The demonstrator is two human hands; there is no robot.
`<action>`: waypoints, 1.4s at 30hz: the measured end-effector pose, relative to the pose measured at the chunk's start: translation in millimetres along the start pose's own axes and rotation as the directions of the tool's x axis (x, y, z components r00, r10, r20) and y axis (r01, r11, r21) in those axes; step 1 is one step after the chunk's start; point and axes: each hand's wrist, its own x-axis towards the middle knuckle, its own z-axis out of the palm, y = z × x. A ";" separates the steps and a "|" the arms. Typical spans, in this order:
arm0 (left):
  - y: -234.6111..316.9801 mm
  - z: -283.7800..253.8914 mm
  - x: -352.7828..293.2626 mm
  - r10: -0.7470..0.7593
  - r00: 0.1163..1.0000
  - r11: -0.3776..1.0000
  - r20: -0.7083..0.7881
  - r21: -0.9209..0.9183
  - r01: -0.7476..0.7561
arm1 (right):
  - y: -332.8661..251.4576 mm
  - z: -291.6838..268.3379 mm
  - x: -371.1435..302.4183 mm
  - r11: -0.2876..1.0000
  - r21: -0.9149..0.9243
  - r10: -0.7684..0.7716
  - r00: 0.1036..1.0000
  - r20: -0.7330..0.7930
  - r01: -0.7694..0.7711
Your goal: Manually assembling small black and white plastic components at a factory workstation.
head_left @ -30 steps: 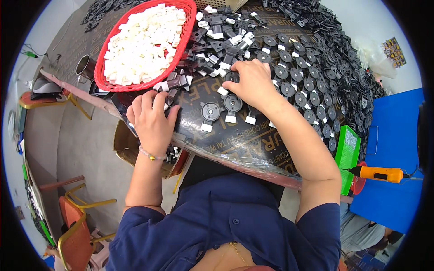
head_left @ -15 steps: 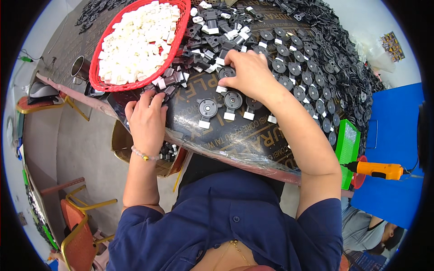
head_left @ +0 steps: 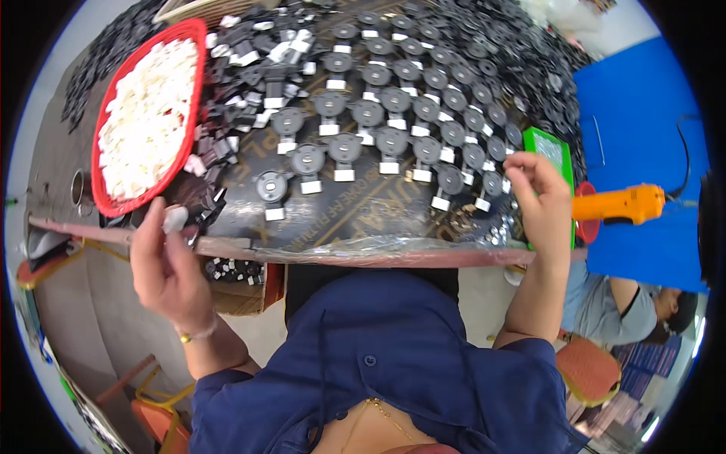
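Note:
My left hand [head_left: 170,265] is raised at the table's near left edge, beside the red basket. Its thumb and fingers pinch a small white plastic piece [head_left: 175,219], slightly blurred. My right hand [head_left: 543,198] is at the far right end of the table, in front of the green tray [head_left: 562,147]. Its thumb and fingertips are drawn together; anything between them is too small to make out. Between my hands, round black plastic parts with white end blocks [head_left: 308,160] lie in slanting rows on the dark table [head_left: 340,219].
The red basket [head_left: 198,98] is filled with white blocks. Loose black parts with white ends [head_left: 272,83] are heaped beside it. An orange electric screwdriver [head_left: 620,204] lies at the right, by a red bowl [head_left: 586,227] and blue panel [head_left: 628,151]. Another person sits at lower right.
My right hand has left the round black part and moved right to the green tray. My left hand has drawn back toward me and left, now with the white piece. The whole view has shifted.

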 end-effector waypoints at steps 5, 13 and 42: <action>46.7 63.0 11.4 -0.065 0.872 0.573 0.485 -0.698 0.430 | 51.2 -11.1 -50.0 0.940 -0.333 -0.068 0.997 0.032 0.075; 83.6 206.1 22.4 0.103 0.421 -0.140 0.901 -0.406 0.903 | 110.2 0.6 -60.8 0.768 -0.635 -0.025 0.987 -0.157 -0.081; 75.3 229.6 -20.1 0.081 0.363 0.092 0.928 -0.370 0.924 | 74.7 -14.5 -24.2 0.725 0.650 0.231 0.970 0.078 -0.225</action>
